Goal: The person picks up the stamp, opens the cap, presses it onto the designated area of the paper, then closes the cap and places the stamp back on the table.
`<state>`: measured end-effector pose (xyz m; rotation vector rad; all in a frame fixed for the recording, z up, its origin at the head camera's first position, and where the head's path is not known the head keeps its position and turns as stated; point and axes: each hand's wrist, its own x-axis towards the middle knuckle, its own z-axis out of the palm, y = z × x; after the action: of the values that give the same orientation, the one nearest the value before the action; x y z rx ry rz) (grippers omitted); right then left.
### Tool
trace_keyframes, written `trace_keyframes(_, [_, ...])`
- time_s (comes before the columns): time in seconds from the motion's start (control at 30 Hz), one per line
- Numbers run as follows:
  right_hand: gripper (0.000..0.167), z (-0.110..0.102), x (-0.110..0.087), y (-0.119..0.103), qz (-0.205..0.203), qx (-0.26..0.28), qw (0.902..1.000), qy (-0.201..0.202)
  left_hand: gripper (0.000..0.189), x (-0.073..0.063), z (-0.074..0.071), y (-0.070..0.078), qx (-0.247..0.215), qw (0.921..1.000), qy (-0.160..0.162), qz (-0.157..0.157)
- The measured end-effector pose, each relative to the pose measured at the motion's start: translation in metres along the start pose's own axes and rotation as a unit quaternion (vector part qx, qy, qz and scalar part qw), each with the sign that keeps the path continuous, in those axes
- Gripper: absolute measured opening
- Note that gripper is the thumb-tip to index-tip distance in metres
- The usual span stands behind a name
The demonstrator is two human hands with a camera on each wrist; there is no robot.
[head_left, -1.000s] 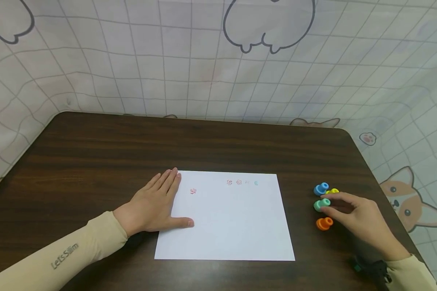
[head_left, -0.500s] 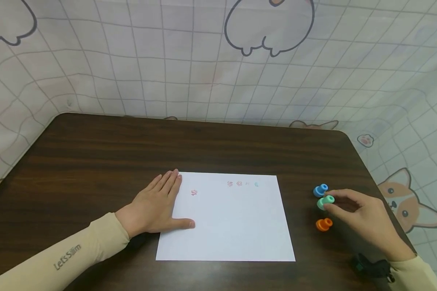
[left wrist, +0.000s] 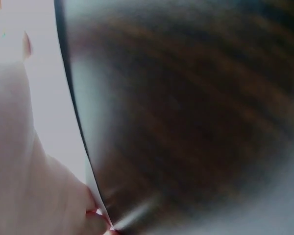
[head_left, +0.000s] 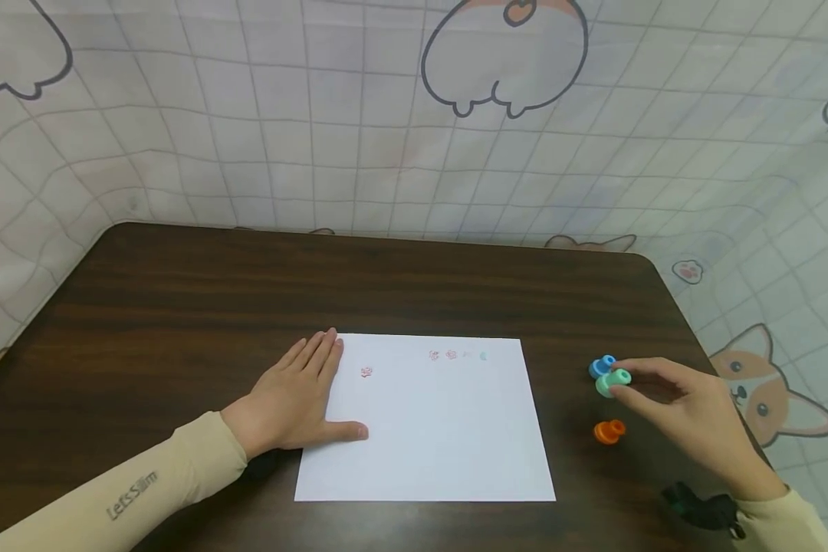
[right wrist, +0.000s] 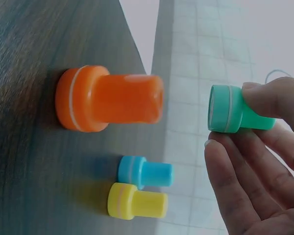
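Observation:
My left hand (head_left: 291, 399) lies flat with spread fingers on the left edge of a white sheet of paper (head_left: 441, 437). Small printed marks in red and green sit near the sheet's top. At the right, my right hand (head_left: 683, 414) pinches a green stamp (right wrist: 228, 108) between thumb and fingers, held up off the table in the right wrist view. Close by stand an orange stamp (right wrist: 117, 100), a blue stamp (right wrist: 147, 172) and a yellow stamp (right wrist: 137, 201), the last one hidden in the head view. The left wrist view shows part of the left hand and the paper's edge.
The dark wooden table (head_left: 248, 284) has rounded far corners. Behind it and along the sides hangs a white grid-patterned cloth (head_left: 317, 115) with cartoon dogs. A black strap-like item (head_left: 700, 507) is at the right wrist.
My right hand has lifted the green stamp from the table and holds it slightly higher. The yellow stamp has gone out of sight in the head view. The left hand stays on the paper.

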<state>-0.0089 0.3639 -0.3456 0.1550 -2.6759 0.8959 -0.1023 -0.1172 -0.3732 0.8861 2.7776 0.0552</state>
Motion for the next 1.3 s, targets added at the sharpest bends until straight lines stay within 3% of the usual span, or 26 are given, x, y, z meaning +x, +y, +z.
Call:
trace_keyframes(0.2, [0.032,-0.002,-0.001,-0.006,0.001,0.008,1.0000,0.005,0.125,0.000,0.002,0.000,0.000,1.0000,0.006,0.000])
trace_keyframes(0.47, [0.039,-0.002,0.002,-0.012,-0.042,0.021,0.9988,0.017,0.126,-0.001,0.001,0.002,-0.013,0.9999,-0.001,0.001])
trace_keyframes(0.7, [0.039,-0.004,0.008,-0.021,-0.042,0.036,0.9982,0.021,0.125,-0.001,0.001,0.002,-0.012,0.9999,0.008,0.005])
trace_keyframes(1.03, [0.043,0.002,0.015,-0.023,-0.077,0.073,0.9940,0.027,0.125,0.001,0.002,0.002,-0.008,0.9999,0.011,0.002])
trace_keyframes(1.3, [0.044,0.007,0.026,-0.030,-0.082,0.065,0.9942,0.026,0.126,0.000,-0.001,0.001,0.002,0.9999,0.010,-0.001])
